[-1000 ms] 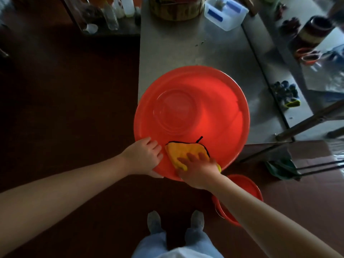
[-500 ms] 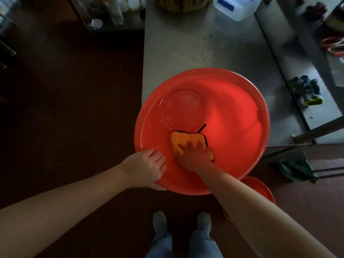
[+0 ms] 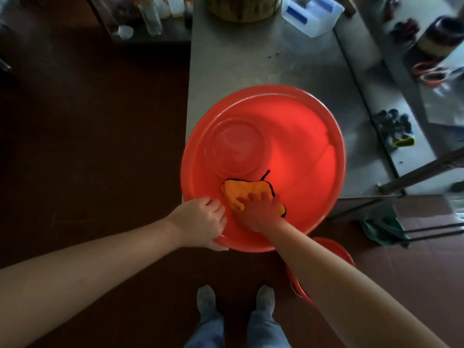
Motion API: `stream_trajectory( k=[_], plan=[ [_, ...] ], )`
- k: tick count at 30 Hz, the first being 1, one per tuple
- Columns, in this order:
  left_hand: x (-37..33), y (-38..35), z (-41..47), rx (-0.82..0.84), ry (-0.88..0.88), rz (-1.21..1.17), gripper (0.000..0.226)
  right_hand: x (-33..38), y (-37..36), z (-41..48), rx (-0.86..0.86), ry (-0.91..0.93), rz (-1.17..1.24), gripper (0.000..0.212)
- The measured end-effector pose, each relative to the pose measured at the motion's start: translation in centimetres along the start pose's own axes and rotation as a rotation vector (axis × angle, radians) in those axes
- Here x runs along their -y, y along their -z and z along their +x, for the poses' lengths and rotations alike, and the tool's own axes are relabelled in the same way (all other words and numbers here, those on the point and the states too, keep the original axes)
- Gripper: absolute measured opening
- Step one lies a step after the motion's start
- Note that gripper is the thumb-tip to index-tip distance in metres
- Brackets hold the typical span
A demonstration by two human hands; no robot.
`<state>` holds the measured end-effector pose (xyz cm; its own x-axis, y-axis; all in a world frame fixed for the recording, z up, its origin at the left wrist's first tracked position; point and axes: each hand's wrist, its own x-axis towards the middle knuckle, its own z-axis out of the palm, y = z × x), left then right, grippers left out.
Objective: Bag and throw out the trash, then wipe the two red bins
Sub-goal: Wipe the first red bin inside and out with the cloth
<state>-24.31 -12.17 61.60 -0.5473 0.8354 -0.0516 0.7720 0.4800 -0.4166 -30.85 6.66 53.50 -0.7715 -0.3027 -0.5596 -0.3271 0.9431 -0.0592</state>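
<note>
glossy red plastic bin [image 3: 288,136], soft yellow cloth [image 3: 241,192], brushed metal table [image 3: 251,61]

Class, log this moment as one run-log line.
step: wipe large red bin | left hand: grips its rim | right hand: presses orange cloth inside | second red bin: on floor

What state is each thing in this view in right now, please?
Large red bin: upright on the metal table, overhanging its near edge, holding only the cloth.
Yellow cloth: crumpled, pressed against the bin's inner wall.
Left hand: gripping the large bin's near rim.
Right hand: fingers spread flat on the cloth.
Second red bin: on the floor, partly hidden behind the right arm.
</note>
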Motion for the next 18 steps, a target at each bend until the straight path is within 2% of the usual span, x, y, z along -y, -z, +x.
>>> stream_trajectory(
  k=[6,15,18],
  plan=[
    [1.2,1.0,-0.2,0.126,-0.087,0.012,0.078,-2.0,0.2,-6.0,0.094,0.034,-0.014,0.065],
    [5.6,2.2,0.2,0.203,-0.158,0.037,0.084,-6.5,1.9,-10.8,-0.001,0.239,-0.240,0.084],
    [7.9,3.2,-0.3,0.198,-0.184,0.054,0.086,-7.5,3.2,-11.0,-0.085,0.265,-0.356,0.080]
  ],
)
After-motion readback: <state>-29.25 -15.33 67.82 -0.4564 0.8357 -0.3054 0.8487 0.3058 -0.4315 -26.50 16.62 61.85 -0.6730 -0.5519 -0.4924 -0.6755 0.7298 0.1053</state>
